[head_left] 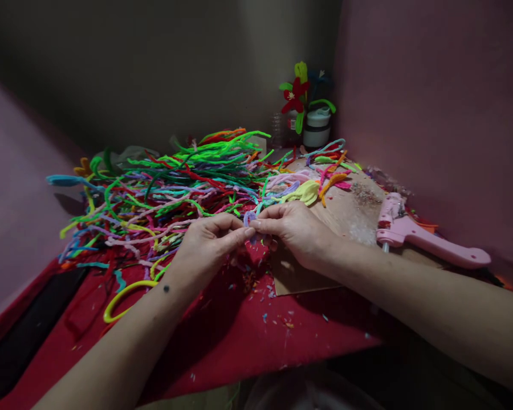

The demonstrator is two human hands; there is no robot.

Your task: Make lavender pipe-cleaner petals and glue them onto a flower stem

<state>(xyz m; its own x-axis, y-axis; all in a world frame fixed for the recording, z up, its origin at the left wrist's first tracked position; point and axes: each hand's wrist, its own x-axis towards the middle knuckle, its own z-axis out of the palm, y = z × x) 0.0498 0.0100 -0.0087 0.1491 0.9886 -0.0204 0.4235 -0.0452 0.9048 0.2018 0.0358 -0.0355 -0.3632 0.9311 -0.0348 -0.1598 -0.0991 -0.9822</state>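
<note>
Between my two hands is a small looped purple pipe cleaner (250, 218), pinched by the fingertips of both. My left hand (211, 239) closes thumb and finger on its left side. On the other side my right hand (293, 232) grips it with thumb and forefinger, the fingertips of both hands nearly touching. Part of the purple piece is hidden by my fingers. Just behind my hands lies a yellow pipe-cleaner petal shape (304, 193), and a large heap of many-coloured pipe cleaners (188, 171) spreads to the left.
A pink glue gun (427, 236) rests on the cardboard (346, 219) at right. Yellow-handled scissors (123, 299), partly hidden, lie by my left forearm. At the back stands a lidded cup (317, 130) near a red pipe-cleaner flower (294, 95). Fibre scraps litter the red cloth (239, 336).
</note>
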